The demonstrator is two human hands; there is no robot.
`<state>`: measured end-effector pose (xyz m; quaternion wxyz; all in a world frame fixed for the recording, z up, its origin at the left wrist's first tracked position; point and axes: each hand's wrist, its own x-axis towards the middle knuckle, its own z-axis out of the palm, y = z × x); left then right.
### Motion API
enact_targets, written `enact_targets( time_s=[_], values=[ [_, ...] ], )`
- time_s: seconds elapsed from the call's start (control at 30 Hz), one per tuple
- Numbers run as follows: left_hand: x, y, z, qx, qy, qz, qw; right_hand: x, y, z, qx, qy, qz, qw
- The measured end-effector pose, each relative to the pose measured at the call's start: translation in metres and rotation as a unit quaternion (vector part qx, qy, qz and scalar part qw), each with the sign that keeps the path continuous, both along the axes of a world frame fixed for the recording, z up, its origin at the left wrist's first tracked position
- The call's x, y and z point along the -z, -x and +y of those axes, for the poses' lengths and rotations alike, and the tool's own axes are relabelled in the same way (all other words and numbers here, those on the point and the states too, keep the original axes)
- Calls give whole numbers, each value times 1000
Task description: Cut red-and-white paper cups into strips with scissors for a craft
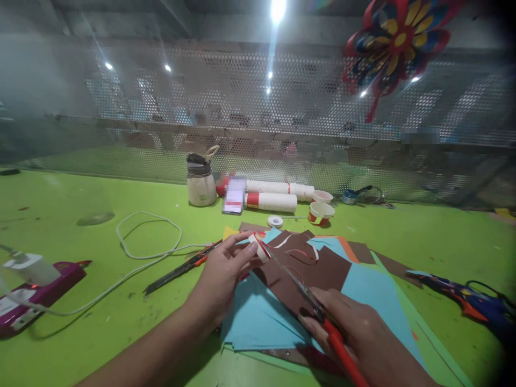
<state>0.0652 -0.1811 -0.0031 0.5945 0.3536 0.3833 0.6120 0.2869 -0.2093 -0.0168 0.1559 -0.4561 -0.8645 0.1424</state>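
Observation:
Between the thumb and fingers of my left hand (pixel 229 263) is a small white paper cup piece (pixel 259 248) with a red edge. My right hand (pixel 355 322) grips a pair of red-handled scissors (pixel 336 341), whose blades point up and left to the cup piece. Whether the blades touch it I cannot tell. Below both hands lie overlapping sheets of brown paper (pixel 322 271) and light blue paper (pixel 371 290). Thin curled white and red strips (pixel 302 255) rest on the brown sheet.
At the back stand a bottle (pixel 201 183), a phone (pixel 234 196), stacked paper cups (pixel 278 202) and a cut cup (pixel 321 213). A glue gun (pixel 463 295) lies at right. On the left are a black cutter (pixel 177 271), a white cable (pixel 121 285) and a purple power strip (pixel 40 295).

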Motion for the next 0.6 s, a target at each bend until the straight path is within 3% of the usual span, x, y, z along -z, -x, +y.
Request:
enact_targets(
  time_s=[0.33, 0.6],
  values=[
    [1, -3, -1, -37, 9, 44, 998, -1, 1, 1, -1, 16, 5, 1000],
    [-1, -5, -4, -47, 17, 54, 997, -2, 2, 0, 7, -48, 22, 999]
  ],
)
